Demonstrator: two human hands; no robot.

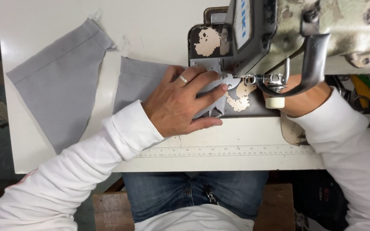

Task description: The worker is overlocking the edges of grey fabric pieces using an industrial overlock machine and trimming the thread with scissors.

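Pressing flat, the left hand (180, 100) lies palm down with its fingers spread over a small grey fabric piece (140, 81) on the white sewing table (159, 25). Nothing is grasped; the fingertips (223, 87) hold the cloth's leading edge against the worn metal bed plate (240, 100) just beside the presser foot (236, 80). A ring (183, 79) sits on one finger.

That fabric piece rests near the middle of the table, its far end running under the hand and onto the plate. A second, larger grey fabric piece (58, 81) lies well apart toward the table's left edge, with a stitched hem along its upper side and frayed threads at its corner.

The right hand (305, 96) is behind the sewing machine head (296, 30) and its dark lever (311, 60); only the back of it and the wrist show, so it cannot be told whether it is released or clenched. A small white knob (275, 102) hangs in front of it.

Along the table's near edge runs a printed ruler strip (223, 150). Both arms wear white long sleeves (86, 171), and blue jeans (193, 192) show below the near edge.
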